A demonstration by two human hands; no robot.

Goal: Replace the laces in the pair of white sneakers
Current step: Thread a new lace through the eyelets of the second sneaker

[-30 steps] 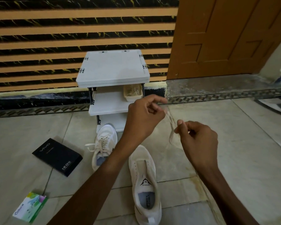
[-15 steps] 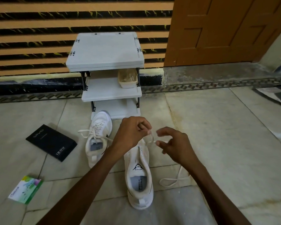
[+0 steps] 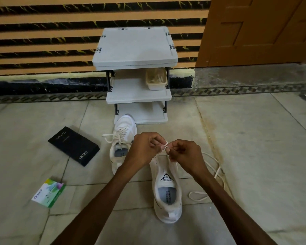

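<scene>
Two white sneakers stand on the tiled floor. The near sneaker (image 3: 167, 195) has no lace through its eyelets. The far sneaker (image 3: 121, 144) is laced, with loose ends trailing to its left. My left hand (image 3: 146, 147) and my right hand (image 3: 185, 154) meet above the near sneaker's toe, and both pinch one end of a cream lace (image 3: 166, 145). The rest of that lace (image 3: 214, 175) loops over the floor to the right of the shoe.
A grey three-tier rack (image 3: 136, 50) stands against the striped wall, with a beige basket (image 3: 155, 79) on its middle shelf. A black box (image 3: 73, 145) and a green-and-white packet (image 3: 49, 192) lie on the floor at left. A wooden door (image 3: 258, 29) is at the back right.
Both hands have come down from chest height to just above the near sneaker and drawn together. The lace that hung between them now trails on the floor at right.
</scene>
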